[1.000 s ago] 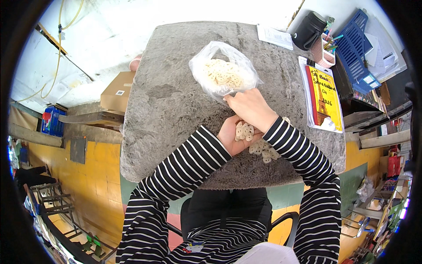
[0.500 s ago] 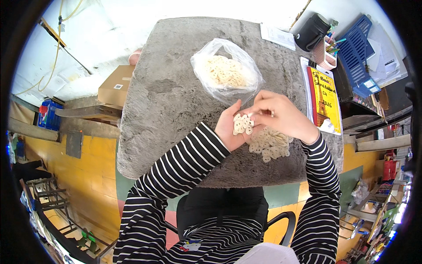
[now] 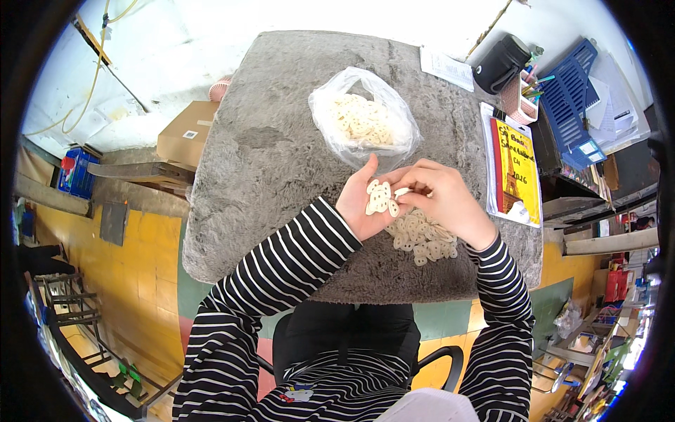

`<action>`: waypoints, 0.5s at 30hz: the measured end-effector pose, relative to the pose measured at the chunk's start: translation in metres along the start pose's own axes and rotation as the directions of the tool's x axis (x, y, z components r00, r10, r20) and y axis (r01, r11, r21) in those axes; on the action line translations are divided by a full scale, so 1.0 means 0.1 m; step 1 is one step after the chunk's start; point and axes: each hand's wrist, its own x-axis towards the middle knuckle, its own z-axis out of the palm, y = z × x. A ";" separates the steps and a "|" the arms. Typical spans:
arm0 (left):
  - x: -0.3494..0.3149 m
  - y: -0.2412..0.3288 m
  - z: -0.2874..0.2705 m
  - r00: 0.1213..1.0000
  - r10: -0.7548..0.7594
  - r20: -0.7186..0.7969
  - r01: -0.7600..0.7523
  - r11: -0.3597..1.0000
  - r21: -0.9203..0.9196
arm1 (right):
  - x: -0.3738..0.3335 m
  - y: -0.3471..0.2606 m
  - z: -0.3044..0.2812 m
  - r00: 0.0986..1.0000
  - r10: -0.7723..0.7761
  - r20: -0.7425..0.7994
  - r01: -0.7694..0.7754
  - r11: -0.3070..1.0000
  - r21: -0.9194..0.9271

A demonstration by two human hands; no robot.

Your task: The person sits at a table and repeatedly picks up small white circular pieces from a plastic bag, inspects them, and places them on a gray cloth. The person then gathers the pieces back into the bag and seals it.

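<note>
My left hand (image 3: 360, 211) lies palm up with a small heap of flat, cream, teardrop-shaped pieces with holes (image 3: 378, 198) resting in it. Over its fingers, my right hand (image 3: 446, 200) pinches a single cream piece (image 3: 402, 192) between thumb and fingertips. Just below both hands, a loose pile of similar, greyer pieces (image 3: 423, 243) is spread on the table's fuzzy grey cover. Farther off sits an open clear plastic bag (image 3: 330, 133) full of such pieces. My left fingers are partly hidden behind my right hand.
The table (image 3: 256, 141) carries a yellow-and-red booklet in a clear sleeve (image 3: 517, 169) at right. Papers (image 3: 447, 68), a black cylindrical container (image 3: 500, 63), a pink pen basket (image 3: 519, 105) and a blue rack (image 3: 568, 98) stand far right. A cardboard box (image 3: 184, 133) is beyond the left edge.
The right fingers have shifted slightly and now show a cream piece held near the left palm. The heap in the palm is rearranged. The whole view has shifted a little.
</note>
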 end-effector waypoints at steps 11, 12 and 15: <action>0.02 -0.06 0.25 0.954 0.123 -0.274 -0.089 0.987 0.133 | 0.33 -0.16 -0.24 0.989 -0.039 -0.143 0.025 0.995 -0.101; 0.02 -0.06 0.26 0.955 0.106 -0.278 -0.080 0.991 0.104 | 0.41 -0.14 -0.24 0.989 -0.031 -0.145 0.014 0.993 -0.121; 0.01 -0.03 0.25 0.979 0.070 -0.189 -0.060 0.997 0.057 | 0.66 -0.03 -0.28 0.991 -0.004 -0.132 -0.015 0.990 -0.143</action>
